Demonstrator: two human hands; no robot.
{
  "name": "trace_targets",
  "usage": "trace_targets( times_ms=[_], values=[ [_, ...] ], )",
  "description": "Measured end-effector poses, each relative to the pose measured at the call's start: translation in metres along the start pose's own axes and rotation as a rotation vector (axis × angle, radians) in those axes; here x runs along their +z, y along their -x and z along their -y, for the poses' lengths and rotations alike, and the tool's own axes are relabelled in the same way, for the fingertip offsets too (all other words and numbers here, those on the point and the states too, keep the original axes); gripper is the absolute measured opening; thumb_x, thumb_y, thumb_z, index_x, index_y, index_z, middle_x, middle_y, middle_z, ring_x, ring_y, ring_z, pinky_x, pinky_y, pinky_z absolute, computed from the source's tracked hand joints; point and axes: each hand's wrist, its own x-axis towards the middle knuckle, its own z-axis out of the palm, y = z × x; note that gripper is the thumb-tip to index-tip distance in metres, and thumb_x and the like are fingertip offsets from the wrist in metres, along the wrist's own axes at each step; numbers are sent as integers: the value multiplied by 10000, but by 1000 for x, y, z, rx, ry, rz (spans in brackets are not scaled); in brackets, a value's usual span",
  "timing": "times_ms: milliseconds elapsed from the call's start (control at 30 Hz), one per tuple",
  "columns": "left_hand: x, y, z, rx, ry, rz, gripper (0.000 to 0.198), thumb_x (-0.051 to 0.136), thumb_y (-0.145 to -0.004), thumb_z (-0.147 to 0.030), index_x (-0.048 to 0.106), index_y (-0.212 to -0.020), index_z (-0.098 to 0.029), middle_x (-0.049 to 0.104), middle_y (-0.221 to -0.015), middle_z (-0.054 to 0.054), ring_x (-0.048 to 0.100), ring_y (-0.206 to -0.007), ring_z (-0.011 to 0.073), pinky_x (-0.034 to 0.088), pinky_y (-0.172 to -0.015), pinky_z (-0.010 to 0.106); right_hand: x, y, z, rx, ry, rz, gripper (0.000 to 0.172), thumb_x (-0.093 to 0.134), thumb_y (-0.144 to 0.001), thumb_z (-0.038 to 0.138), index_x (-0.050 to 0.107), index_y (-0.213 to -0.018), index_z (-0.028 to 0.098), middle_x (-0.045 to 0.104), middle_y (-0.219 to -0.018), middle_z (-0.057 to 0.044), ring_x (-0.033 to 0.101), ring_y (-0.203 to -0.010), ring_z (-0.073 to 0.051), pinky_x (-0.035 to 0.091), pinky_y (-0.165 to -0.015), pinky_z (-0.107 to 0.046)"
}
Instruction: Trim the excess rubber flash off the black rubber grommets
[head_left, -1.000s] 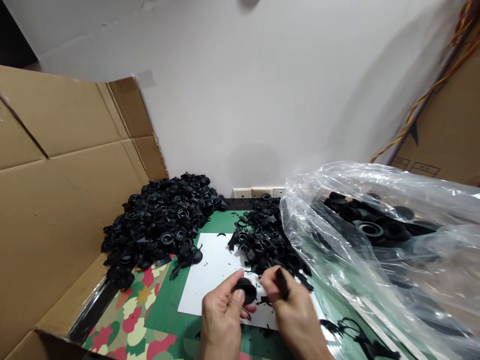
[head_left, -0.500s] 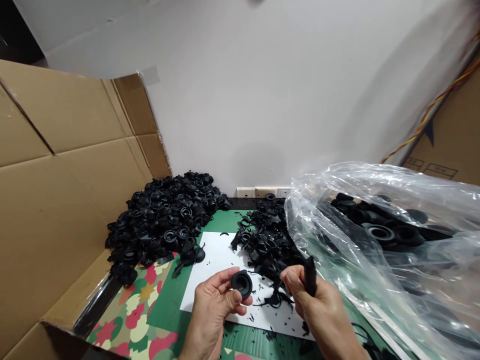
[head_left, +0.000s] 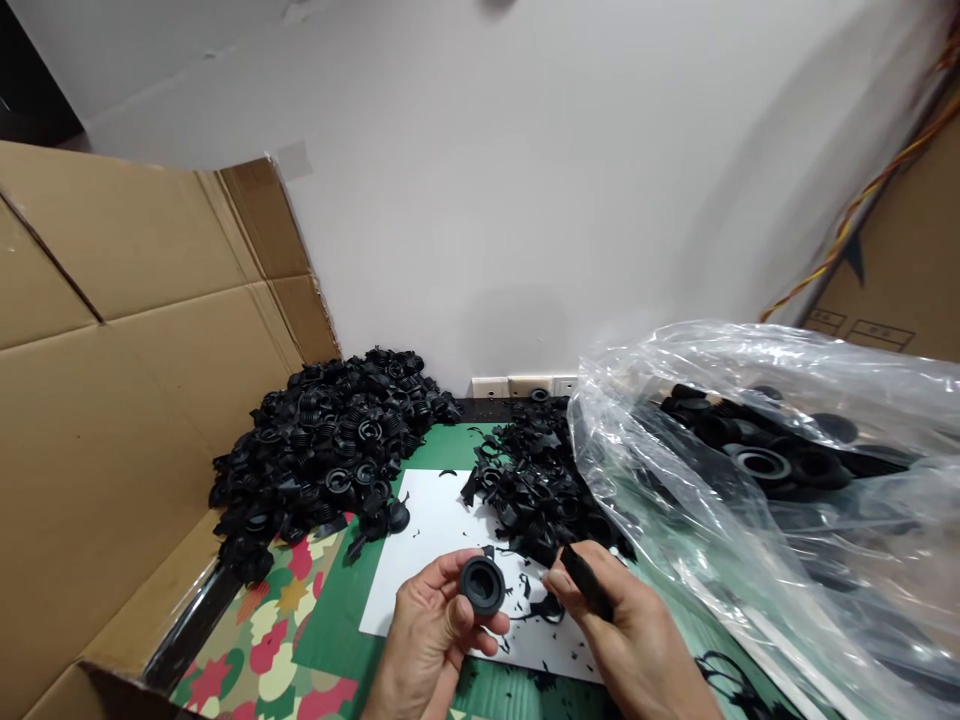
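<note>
My left hand (head_left: 439, 625) pinches a round black rubber part (head_left: 482, 586) between thumb and fingers, its hollow stepped opening turned up towards me. My right hand (head_left: 619, 610) is closed around a dark, rough-surfaced slender piece (head_left: 586, 583), perhaps a wrapped handle; its far end is hidden, so I cannot tell its kind. The two hands are a short way apart. Below them lies a white sheet (head_left: 405, 560) dotted with black scraps. Just beyond the right hand is a heap of black rubber trimmings (head_left: 536, 480).
A large pile of black rubber parts (head_left: 330, 440) rests at the left against a cardboard panel (head_left: 150, 400). On the right, a clear plastic bag (head_left: 622, 400) holds more black parts. White wall sockets (head_left: 529, 386) sit low behind the green surface (head_left: 330, 620).
My right hand has turned, so the dark slender piece now leans to the left instead of standing upright. The rubber part has shifted slightly down and tilted in my left hand.
</note>
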Motion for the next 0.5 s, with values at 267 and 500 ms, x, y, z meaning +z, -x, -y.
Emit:
trace_targets(
  times_ms=[267,500],
  values=[
    [3,1,1,42,-54,10,496,890,-452,-320,732,-877,-119,676,-688,35,656,-531,140,488,-442,172,-2,2,2,116,-93,-34,192,529,-790,366,643,-743,219,639,-670,-19,578,-605,-200,432,-551,-265],
    [4,1,0,28,-57,-13,465,890,-460,-316,716,-838,-109,672,-667,29,647,-508,127,481,-430,166,-2,0,7,187,-165,11,236,533,-786,405,623,-691,209,624,-658,-18,546,-588,-190,401,-518,-262]
  ],
)
